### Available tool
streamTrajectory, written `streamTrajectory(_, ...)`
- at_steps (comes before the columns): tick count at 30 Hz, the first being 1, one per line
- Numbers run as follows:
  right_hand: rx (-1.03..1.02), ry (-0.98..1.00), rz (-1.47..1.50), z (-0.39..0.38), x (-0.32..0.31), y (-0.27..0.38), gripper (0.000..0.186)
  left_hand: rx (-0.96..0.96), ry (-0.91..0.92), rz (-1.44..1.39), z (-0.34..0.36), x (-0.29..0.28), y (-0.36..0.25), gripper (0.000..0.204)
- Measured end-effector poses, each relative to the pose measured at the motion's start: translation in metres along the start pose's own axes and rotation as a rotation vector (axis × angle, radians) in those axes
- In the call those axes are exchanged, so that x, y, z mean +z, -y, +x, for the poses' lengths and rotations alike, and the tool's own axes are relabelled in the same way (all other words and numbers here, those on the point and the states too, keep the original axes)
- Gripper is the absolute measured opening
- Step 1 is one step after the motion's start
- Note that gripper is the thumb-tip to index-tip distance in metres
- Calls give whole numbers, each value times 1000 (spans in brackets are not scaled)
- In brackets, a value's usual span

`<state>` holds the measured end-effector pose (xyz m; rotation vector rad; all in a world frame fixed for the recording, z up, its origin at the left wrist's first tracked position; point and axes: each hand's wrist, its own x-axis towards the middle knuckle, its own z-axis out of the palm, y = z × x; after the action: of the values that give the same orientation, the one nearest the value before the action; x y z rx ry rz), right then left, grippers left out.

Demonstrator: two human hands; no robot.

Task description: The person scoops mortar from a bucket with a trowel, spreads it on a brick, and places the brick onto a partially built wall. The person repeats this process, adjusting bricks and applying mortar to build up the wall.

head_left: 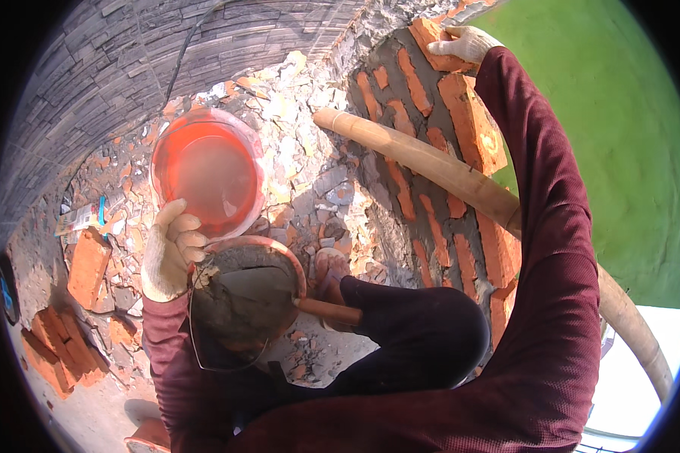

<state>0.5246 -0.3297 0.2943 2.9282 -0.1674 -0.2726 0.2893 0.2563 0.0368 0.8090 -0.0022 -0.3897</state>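
My right hand [467, 45], in a pale knit glove, grips a red brick [433, 47] at the far end of the brickwork. Grey mortar [389, 57] and pieces of brick cover the top of that course. At the left, my gloved left hand [170, 253] hangs with loosely bent fingers apart, beside a bucket of grey mortar [253, 291], and nothing shows in it. A trowel [329, 310] lies with its blade in the mortar and its wooden handle over the rim. Just beyond is an orange-red bucket [161, 155] with cloudy water.
A thick bamboo pole [415, 155] slants across the brickwork, under my right arm. Green sheeting [612, 136] lies beyond it. Broken rubble [298, 151] covers the ground. Several loose bricks [62, 351] are piled at the left, below a grey stone-patterned wall [113, 68].
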Motion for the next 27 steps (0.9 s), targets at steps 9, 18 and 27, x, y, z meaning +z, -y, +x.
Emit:
streamTrajectory(9, 20, -77, 33, 10, 11, -11, 79, -55, 82, -47, 4, -8, 6, 71)
streamTrajectory(18, 94, -66, 6, 16, 10, -3, 81, -38, 70, -59, 8, -3, 3, 71)
streamTrajectory(27, 55, -72, 0, 12, 20, -9, 76, -65, 61, -32, 8, -8, 3, 71)
